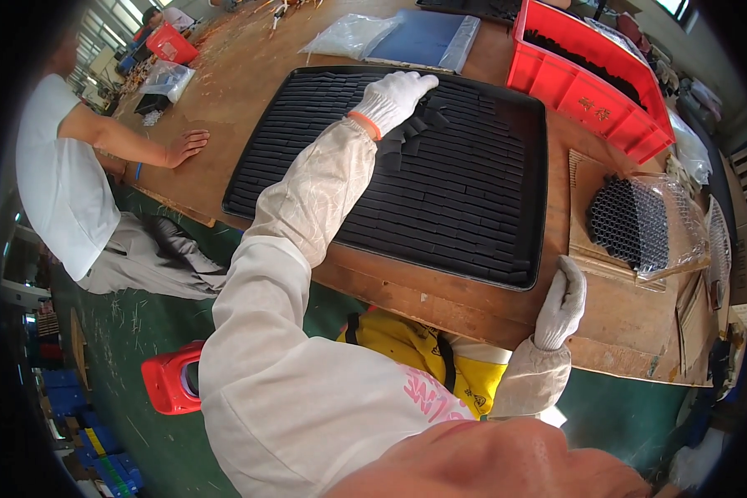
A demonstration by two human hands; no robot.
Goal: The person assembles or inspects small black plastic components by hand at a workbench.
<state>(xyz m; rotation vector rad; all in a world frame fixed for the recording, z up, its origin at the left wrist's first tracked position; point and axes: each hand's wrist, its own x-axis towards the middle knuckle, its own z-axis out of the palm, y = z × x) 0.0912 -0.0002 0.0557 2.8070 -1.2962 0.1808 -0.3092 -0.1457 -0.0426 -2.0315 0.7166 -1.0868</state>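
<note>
A large black tray lies on the table, filled with rows of narrow black strips. Over its far middle is my left hand, in a white knitted glove with an orange cuff. Its fingers are bent together, and whatever they hold is hidden. Just below and beside those fingers, a loose heap of small black pieces sits on the rows. My right hand, also gloved in white, rests on the table by the tray's near right corner. Its fingers are stretched out and nothing shows in them.
A red crate of black pieces stands beyond the tray at right. Nearer are cardboard and black mesh-like material partly under clear plastic. A blue sheet lies behind the tray. At left, a co-worker's hand rests on the brown table.
</note>
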